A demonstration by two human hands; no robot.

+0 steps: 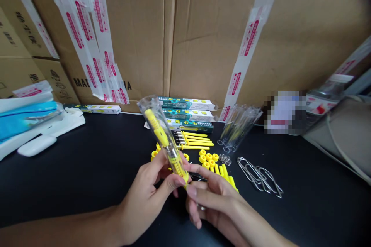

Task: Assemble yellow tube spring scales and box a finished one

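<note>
In the middle of the head view, my left hand [150, 185] is closed around the lower part of a clear plastic tube [150, 104]. Inside the tube lies a yellow tool [159, 131] with a shiny metal section; its exact kind I cannot make out. The tube tilts, its upper end leaning away to the left. My right hand [216, 198] pinches the yellow lower end of the tube between thumb and fingers. Behind my hands are yellow rods [197, 141] with metal ends, yellow rings [208, 157], small springs [225, 159] and short yellow pieces [223, 171], partly hidden.
Several clear tubes [239, 127] lean together at the back right. Bent metal wires [259, 177] lie on the black table [87, 177]. Printed boxes [188, 115] are stacked against the cardboard [203, 38]. A bottle [321, 104] stands right; a white case [37, 145] and blue package [29, 119] lie left.
</note>
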